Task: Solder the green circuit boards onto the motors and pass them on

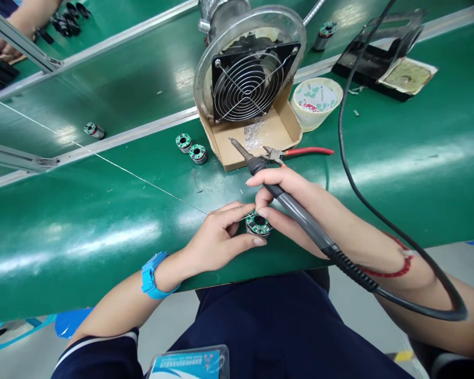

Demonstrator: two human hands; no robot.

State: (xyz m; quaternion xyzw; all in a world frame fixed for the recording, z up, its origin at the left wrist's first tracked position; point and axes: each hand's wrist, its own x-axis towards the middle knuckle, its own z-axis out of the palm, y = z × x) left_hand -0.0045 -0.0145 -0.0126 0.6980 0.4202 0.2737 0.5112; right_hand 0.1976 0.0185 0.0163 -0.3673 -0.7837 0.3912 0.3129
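Note:
A small round motor part [263,230] with a ring-shaped green circuit board stands upright on the green bench. My left hand [213,242] closes around it, thumb on the near side and index finger on the far side. A thin silvery wire [142,182], like solder wire, runs in from the left and passes under these fingers; its end shows beside the board. In my right hand [290,184] a soldering iron [300,213] rests across the palm, its tip pointing up and away from the part. Thumb and fingertips of that hand meet at the board's right edge, partly hiding it.
A round fan hood [247,89] stands over a cardboard tray [231,158] with metal clippings. Red-handled cutters [308,151] lie at its edge. Similar motor parts [198,153] stand left, a tape roll [318,105] and iron stand [379,68] right. A co-worker's hand [6,47] shows across.

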